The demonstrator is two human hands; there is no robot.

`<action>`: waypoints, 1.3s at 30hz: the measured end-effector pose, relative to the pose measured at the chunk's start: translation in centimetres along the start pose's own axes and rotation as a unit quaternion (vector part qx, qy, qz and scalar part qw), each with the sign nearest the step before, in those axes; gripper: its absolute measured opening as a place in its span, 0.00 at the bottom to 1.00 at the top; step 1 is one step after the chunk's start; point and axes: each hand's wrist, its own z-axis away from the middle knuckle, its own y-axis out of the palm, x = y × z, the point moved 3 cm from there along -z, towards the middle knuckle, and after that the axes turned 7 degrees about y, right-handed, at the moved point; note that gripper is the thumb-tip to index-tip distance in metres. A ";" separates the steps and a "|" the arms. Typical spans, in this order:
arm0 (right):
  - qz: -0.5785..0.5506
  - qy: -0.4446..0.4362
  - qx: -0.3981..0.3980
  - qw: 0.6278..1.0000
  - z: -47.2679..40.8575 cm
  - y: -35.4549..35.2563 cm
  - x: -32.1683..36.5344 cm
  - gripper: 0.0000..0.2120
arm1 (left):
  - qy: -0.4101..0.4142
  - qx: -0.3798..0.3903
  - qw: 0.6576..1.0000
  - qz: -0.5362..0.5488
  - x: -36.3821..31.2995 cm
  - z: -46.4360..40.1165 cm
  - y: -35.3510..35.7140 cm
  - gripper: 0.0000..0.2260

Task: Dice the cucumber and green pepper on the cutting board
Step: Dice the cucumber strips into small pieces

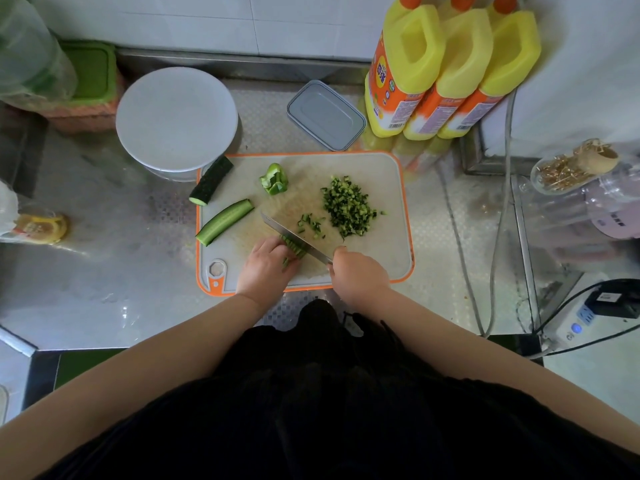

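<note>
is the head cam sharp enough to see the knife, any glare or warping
Head view: the knife and diced cucumber read sharply at centre; window glare washes the steel counter; wide-angle warping bends the yellow bottles and blurs the edges.

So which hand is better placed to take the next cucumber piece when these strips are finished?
Probably the left hand. It holds the cucumber strips, and the cucumber half lies on its side of the board. The right hand grips the knife.
</note>
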 end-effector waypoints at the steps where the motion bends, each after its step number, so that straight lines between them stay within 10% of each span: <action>1: 0.007 -0.003 0.001 1.000 -0.1 0.1 0.1 0.03 | -0.001 0.001 1.000 -0.001 0.0 0.0 0.0 0.06; 8: -0.082 0.031 0.022 0.996 -0.6 -0.2 -0.5 0.15 | 0.020 -0.015 1.000 -0.008 -0.2 0.3 -0.1 0.04; 28: 0.036 -0.013 0.001 0.999 1.1 -0.1 1.3 0.05 | -0.028 0.012 0.999 -0.015 -0.3 0.5 -0.3 0.07; 39: -0.124 0.046 0.025 0.991 -0.3 0.5 -0.4 0.16 | 0.012 -0.018 1.000 -0.017 -0.3 0.7 -0.3 0.03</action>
